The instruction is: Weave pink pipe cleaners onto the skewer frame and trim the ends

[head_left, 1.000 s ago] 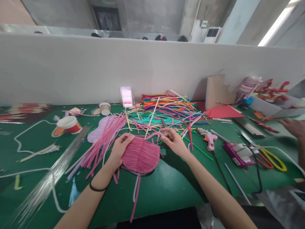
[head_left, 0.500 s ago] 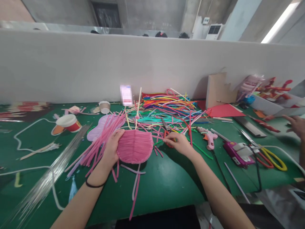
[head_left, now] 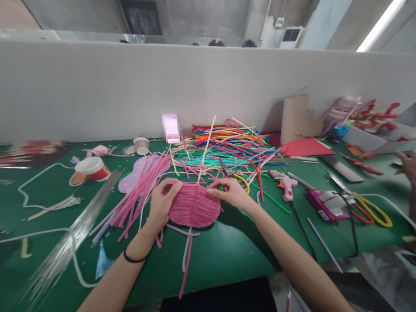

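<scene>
Between my hands is a pink leaf-shaped panel of pipe cleaners (head_left: 195, 206), with a pale stem (head_left: 209, 143) rising from its top edge. My left hand (head_left: 162, 201) grips the panel's upper left side, thumb on the face. At the upper right edge, the fingers of my right hand (head_left: 229, 193) pinch the pink panel. Scissors (head_left: 225, 168) lie just beyond my right hand, their handles partly hidden. A bundle of pink pipe cleaners (head_left: 136, 197) lies to the left, and a few loose strands (head_left: 186, 264) are below the panel.
Colourful pipe cleaners (head_left: 230, 145) are heaped at the back. A pink glue gun (head_left: 286, 184), a purple power strip (head_left: 325, 206) and yellow-handled scissors (head_left: 373, 210) lie to the right. On the left are a paper cup (head_left: 93, 168) and thin wires (head_left: 78, 229). Another person's hand (head_left: 407, 167) shows at far right.
The pink panel has shifted right and its stem now leans right. My right hand has moved left from beside the panel onto its upper right edge; my left thumb now rests on its face.
</scene>
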Demonstrator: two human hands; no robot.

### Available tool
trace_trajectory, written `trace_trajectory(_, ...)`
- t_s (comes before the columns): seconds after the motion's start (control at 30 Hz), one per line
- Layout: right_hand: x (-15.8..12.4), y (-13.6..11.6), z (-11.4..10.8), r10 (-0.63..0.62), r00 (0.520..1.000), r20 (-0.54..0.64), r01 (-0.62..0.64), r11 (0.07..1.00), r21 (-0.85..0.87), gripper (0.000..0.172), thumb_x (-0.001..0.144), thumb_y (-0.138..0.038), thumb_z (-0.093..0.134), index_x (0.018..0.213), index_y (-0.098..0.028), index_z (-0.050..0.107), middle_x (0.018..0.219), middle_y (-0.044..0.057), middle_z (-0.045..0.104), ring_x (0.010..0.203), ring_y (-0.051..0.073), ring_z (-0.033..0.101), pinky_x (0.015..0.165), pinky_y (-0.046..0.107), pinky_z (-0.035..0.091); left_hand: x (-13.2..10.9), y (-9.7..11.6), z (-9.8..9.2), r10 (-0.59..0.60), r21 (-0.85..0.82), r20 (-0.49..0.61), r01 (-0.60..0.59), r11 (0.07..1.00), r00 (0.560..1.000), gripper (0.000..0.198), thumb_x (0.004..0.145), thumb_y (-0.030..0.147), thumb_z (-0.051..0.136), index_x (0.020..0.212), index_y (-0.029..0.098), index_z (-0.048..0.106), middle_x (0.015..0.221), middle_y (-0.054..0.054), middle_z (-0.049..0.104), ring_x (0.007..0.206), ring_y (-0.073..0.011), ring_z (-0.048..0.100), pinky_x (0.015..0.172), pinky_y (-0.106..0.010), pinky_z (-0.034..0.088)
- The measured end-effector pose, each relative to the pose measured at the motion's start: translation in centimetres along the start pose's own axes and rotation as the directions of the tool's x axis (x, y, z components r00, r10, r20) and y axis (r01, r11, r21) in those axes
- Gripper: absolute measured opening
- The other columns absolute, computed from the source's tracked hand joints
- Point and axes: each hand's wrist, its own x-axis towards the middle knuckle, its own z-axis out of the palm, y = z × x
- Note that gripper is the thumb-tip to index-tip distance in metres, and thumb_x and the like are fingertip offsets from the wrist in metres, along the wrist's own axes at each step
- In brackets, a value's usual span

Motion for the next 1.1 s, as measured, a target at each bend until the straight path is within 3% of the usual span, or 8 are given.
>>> trace_trajectory(0.13,0.2,0.3,0.0,0.127,0.992,0.026,-0.129,0.984,0.122,0.036,0.074,-0.052,0.071,0.082,-0.016,0.072,0.068,0.001,0.066,0.061,0.013,0.056,0.058,0.025,0.045,0.1,0.1,-0.3,-0.085,-0.001,0.109,0.085,0.996,0.990,0.019,0.068,0.033,0.078,0.069,0.018,0.065,0.070,0.002,0.059,0.065,-0.0111,0.052,0.061,-0.022,0.039)
trace_trajectory(0.23,0.0,0.5,-0.3,0.192,0.976,0.104,-0.208,0.964,0.165,0.039,0.072,-0.053,0.072,0.087,-0.016,0.071,0.069,0.001,0.066,0.059,0.012,0.056,0.054,0.024,0.044,0.4,0.0,-0.7,-0.160,-0.015,0.149,0.164,0.986,0.976,0.021,0.066,0.031,0.079,0.069,0.017,0.064,0.069,0.002,0.059,0.063,-0.0106,0.051,0.059,-0.021,0.038)
trace_trajectory(0.37,-0.2,0.4,-0.8,0.158,0.961,0.227,-0.184,0.978,0.101,0.042,0.075,-0.053,0.070,0.092,-0.015,0.072,0.072,0.003,0.068,0.062,0.013,0.058,0.057,0.024,0.045,0.4,-0.3,-0.6,-0.195,-0.055,0.089,0.200,0.978,0.977,0.022,0.065,0.032,0.079,0.071,0.017,0.064,0.073,0.002,0.060,0.065,-0.0113,0.054,0.061,-0.022,0.039)
trace_trajectory(0.57,-0.2,-0.9,-2.0,0.065,0.973,0.224,-0.072,0.997,0.025,0.039,0.077,-0.051,0.068,0.095,-0.016,0.073,0.073,0.001,0.066,0.064,0.012,0.055,0.060,0.024,0.041,0.5,-0.3,-0.5,-0.158,-0.128,0.022,0.159,0.979,0.987,0.021,0.063,0.031,0.079,0.068,0.017,0.063,0.068,0.004,0.058,0.061,-0.0101,0.052,0.058,-0.021,0.039)
trace_trajectory(0.7,0.2,-1.8,-2.4,0.091,0.974,0.206,-0.106,0.992,0.062,0.043,0.081,-0.053,0.063,0.099,-0.015,0.072,0.077,0.001,0.065,0.067,0.012,0.054,0.060,0.024,0.041,0.4,0.1,-0.4,-0.141,-0.127,0.056,0.147,0.981,0.988,0.020,0.065,0.031,0.076,0.067,0.018,0.061,0.065,0.003,0.058,0.057,-0.0102,0.051,0.056,-0.022,0.037)
trace_trajectory(0.9,0.8,-2.1,-2.6,0.082,0.971,0.223,-0.117,0.982,0.147,0.040,0.083,-0.053,0.061,0.088,-0.015,0.071,0.070,-0.001,0.061,0.062,0.009,0.048,0.058,0.022,0.036,0.1,0.5,-0.3,-0.171,-0.150,0.088,0.183,0.972,0.981,0.022,0.066,0.032,0.076,0.069,0.017,0.060,0.063,0.004,0.058,0.051,-0.0083,0.047,0.051,-0.022,0.033)
trace_trajectory(1.1,1.3,-2.1,-3.2,0.124,0.959,0.254,-0.187,0.951,0.244,0.037,0.080,-0.048,0.067,0.098,-0.016,0.073,0.082,0.002,0.068,0.072,0.012,0.057,0.064,0.023,0.042,0.2,0.4,-0.5,-0.185,-0.163,0.115,0.202,0.966,0.976,0.022,0.067,0.033,0.075,0.070,0.018,0.060,0.064,0.003,0.060,0.053,-0.0092,0.051,0.052,-0.021,0.036)
